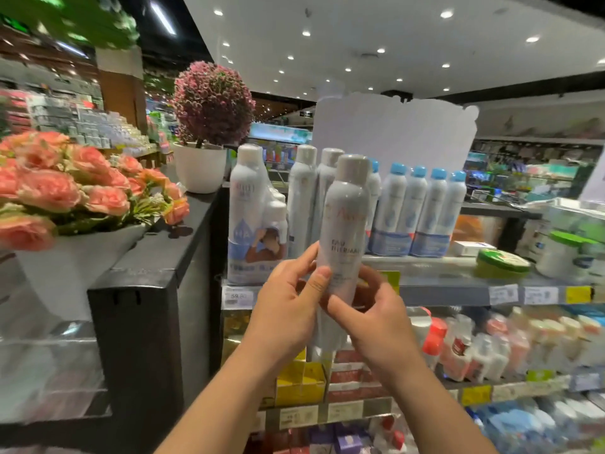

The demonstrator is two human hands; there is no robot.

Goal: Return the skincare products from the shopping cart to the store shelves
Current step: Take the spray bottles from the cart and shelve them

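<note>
both hands gripping 1 spray can (343, 231) upright
left hand (288, 309) and right hand (376, 326) wrap its lower half; long axis vertical, cap up, top shelf (458, 283) just behind the hands.

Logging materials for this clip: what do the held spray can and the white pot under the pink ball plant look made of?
Spray can: probably metal with a matte white coat, going by its seamless aerosol shape; its cap looks like plastic. White pot: smooth and faintly glossy, ceramic or plastic; cannot tell which.
</note>
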